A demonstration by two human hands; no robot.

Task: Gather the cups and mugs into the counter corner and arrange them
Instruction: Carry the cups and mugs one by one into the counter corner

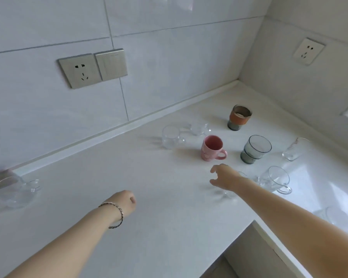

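Note:
A pink mug [212, 148] stands on the white counter [149, 177], handle to the right. Around it are a clear glass mug [171, 137], a small clear cup [199, 129], a grey glass with an orange sleeve [239, 117], a grey stacked glass [255, 149], a clear tumbler [296, 149] and a clear handled cup [274, 180]. My right hand [225, 177] hovers open just in front of the pink mug, over another clear glass that it mostly hides. My left hand [125, 203] is a loose fist above the counter, holding nothing.
A clear glass pitcher [8, 193] sits at the far left by the wall. Another clear glass [329, 214] stands near the counter's front edge at the right. Wall sockets [79, 71] [308, 51] sit above the counter. The counter corner [241, 85] lies at the back right.

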